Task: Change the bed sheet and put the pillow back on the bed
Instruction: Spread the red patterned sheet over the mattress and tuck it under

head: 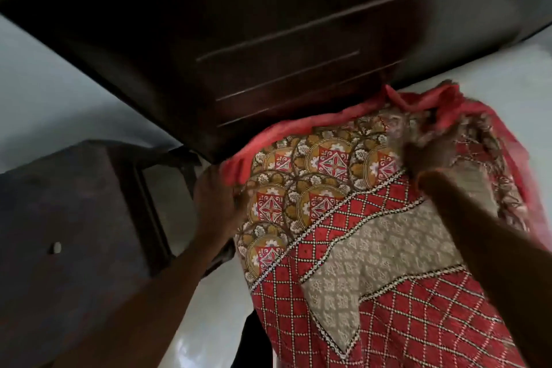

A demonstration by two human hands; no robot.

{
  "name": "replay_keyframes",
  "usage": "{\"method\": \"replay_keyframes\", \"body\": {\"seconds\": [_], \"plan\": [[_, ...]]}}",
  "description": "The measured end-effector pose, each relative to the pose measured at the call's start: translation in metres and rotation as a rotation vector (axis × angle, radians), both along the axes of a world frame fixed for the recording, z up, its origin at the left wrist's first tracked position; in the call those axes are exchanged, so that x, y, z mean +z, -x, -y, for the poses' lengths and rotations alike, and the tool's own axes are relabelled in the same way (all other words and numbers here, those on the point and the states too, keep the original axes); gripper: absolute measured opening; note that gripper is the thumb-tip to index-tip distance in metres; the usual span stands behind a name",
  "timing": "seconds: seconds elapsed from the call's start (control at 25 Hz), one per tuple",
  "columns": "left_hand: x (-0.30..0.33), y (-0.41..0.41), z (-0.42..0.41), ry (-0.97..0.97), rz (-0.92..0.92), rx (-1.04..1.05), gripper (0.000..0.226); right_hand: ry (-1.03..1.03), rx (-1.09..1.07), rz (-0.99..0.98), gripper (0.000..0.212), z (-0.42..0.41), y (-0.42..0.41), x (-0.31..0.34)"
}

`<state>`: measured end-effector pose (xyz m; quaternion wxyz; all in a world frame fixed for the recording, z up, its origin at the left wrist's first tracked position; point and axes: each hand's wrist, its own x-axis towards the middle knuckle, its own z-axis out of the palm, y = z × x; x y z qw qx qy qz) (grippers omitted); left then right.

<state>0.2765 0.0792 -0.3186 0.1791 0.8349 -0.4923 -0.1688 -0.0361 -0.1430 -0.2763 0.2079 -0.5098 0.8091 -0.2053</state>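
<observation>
A red patterned bed sheet (343, 218) with gold medallions, a lattice print and beige bands covers the near corner of the mattress by the dark wooden headboard (268, 39). My left hand (213, 203) grips the sheet's left edge at the mattress corner, fingers tucked under the cloth. My right hand (427, 152) is blurred and lies on top of the sheet near its bunched red edge, and it seems to pinch the cloth. Bare pale mattress (493, 75) shows beyond the sheet at the upper right. No pillow is in view.
A dark wooden bedside table (65, 218) stands to the left, close to the bed corner. Pale glossy floor (215, 323) shows between it and the bed. A light wall (44, 92) rises behind the table.
</observation>
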Motion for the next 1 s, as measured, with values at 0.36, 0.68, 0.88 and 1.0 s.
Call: {"method": "replay_keyframes", "body": {"seconds": [0.36,0.68,0.88,1.0], "plan": [[-0.029,0.032,-0.041,-0.373,-1.153,0.954,0.033,-0.187,0.8,-0.329,0.069,-0.119,-0.105,-0.034],[-0.037,-0.009,-0.035,-0.202,-0.477,0.975,0.023,-0.193,0.896,-0.384,0.056,-0.097,-0.091,-0.03],[-0.005,0.048,-0.011,0.056,-0.34,0.361,0.035,-0.19,0.936,-0.336,0.056,-0.104,-0.07,-0.03],[0.005,0.087,0.024,0.066,-0.019,-0.304,0.047,-0.209,0.784,-0.39,0.062,-0.104,-0.038,-0.032]]}}
